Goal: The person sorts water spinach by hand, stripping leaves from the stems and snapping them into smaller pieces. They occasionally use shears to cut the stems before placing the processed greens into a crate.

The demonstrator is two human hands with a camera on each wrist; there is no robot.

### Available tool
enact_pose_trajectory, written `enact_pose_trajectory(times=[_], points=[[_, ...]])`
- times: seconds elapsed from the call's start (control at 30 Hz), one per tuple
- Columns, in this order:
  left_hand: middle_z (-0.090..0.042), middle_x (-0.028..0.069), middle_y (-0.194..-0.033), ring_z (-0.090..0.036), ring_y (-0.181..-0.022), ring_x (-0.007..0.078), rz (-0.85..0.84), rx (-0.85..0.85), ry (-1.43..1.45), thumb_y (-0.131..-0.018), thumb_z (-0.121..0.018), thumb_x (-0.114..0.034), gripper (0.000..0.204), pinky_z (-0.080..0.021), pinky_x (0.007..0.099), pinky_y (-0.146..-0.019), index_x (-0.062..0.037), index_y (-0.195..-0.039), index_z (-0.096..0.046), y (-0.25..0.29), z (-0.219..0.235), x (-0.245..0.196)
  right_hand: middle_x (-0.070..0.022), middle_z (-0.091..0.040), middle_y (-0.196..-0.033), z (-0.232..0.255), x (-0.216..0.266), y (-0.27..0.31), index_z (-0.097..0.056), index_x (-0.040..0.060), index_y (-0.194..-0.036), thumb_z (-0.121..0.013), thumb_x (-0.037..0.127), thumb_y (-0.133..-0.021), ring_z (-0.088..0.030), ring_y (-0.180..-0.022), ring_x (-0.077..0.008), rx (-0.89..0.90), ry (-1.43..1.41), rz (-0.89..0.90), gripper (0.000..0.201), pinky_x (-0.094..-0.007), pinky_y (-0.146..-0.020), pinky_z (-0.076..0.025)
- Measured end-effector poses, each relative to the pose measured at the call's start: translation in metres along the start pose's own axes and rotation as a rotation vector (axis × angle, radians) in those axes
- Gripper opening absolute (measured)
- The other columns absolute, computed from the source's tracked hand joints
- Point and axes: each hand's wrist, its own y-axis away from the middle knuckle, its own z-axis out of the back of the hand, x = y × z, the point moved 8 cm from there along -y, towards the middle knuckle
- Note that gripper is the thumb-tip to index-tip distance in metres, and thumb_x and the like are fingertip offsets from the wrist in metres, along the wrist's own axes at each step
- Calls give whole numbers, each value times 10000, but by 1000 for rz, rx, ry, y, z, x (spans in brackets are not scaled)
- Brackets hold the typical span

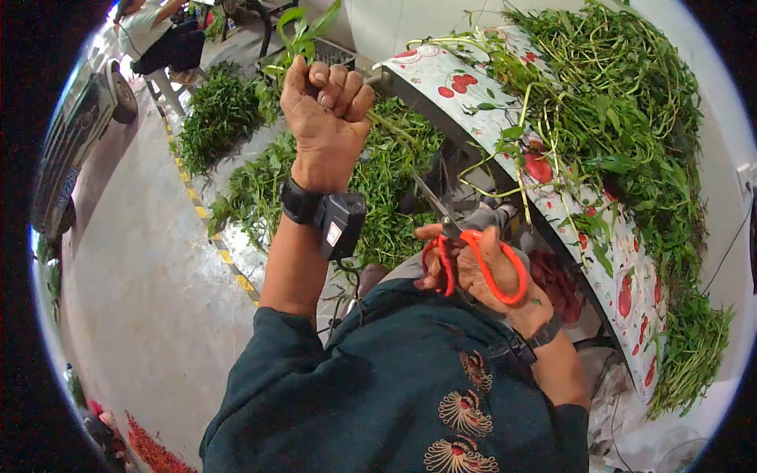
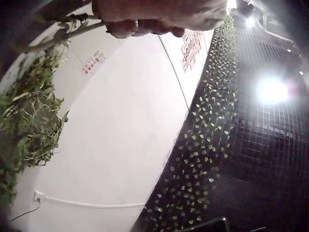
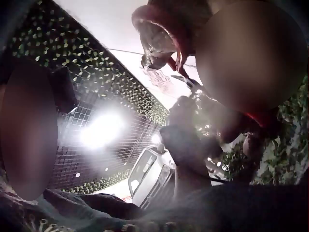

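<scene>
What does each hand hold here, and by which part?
The left hand grips a bunch of green stems near their lower ends, leaves sticking up above the fist. The right hand holds red-handled scissors by the handle loops.

A cherry-print table (image 1: 441, 67) carries heaped leafy greens (image 1: 623, 102).

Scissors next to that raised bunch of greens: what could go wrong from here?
1. The scissors in the right hand point their blades up toward the stems near the left hand and forearm; a careless cut could nick skin.
2. The left hand's grip is a fist round a few stems; cut pieces may drop onto the lap or floor.
3. The loose greens hang over the edge of the patterned table cover and could slide off.
</scene>
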Motion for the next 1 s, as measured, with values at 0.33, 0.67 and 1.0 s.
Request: enact_pose_trajectory(times=[0.33, 0.67, 1.0], points=[[-253, -38, -458, -173, -412, 88, 81, 46, 116, -929, -423, -319, 393, -142, 254, -384, -129, -585, -408, 16, 1, 17, -50, -562, -803, 7, -7, -30, -445, -55, -1247, -310, 692, -842, -560, -758, -153, -94, -181, -24, 860, -306, -750, -493], [-286, -32, -460, -207, -421, 97, 107, 53, 97, -921, -420, -338, 398, -177, 256, -398, -132, -581, -436, 22, 16, 23, 34, -419, -507, 41, -9, -28, -502, -55, -1165, -405, 605, -876, -415, -369, -96, -315, 19, 17, 727, -220, -344, -335], [-356, 5, -606, -310, -571, 134, 53, -62, -340, -944, -406, -291, 345, -272, 269, -508, -119, -645, -390, 21, 36, -24, 20, -456, -722, 41, -5, 11, -487, -12, -1210, -513, 552, -865, -477, -636, -71, -232, 77, 103, 662, -242, -653, -486]])
